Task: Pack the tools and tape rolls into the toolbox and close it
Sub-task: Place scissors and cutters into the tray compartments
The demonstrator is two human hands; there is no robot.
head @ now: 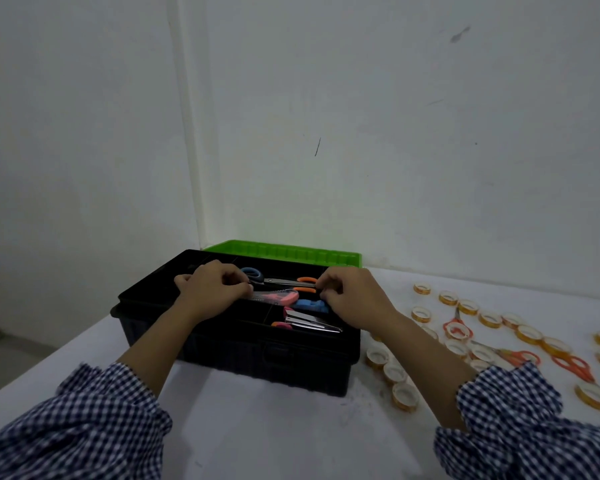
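- Hands first: left hand (212, 289) has its fingers curled, pinching the clear end of a pink cutter (279, 296). Right hand (355, 297) is also curled, fingertips at the orange handle just past the cutter's other end; can't tell what it actually grips.
- Both hands are over the open black toolbox (257, 362), which sits centre on the white surface (257, 441).
- Cutter's long axis runs left-right between the two hands, lying in the top tray.
- Also in the tray: a pink-handled metal tool (309, 324) nearest, a blue block (309, 304), and blue-handled scissors (253, 273) farther back. Dark tray, so dividers are hard to read.
- Still unpacked: tape rolls (404, 394) and loose orange scissors (574, 367), scattered right of the toolbox. Right hand is nearer, so the next reach is likely rightward. Some rolls are cut off at the frame edge or hidden by the right sleeve.
- Green lid (284, 255) is open and lies behind the box by the wall; closing is not yet due.
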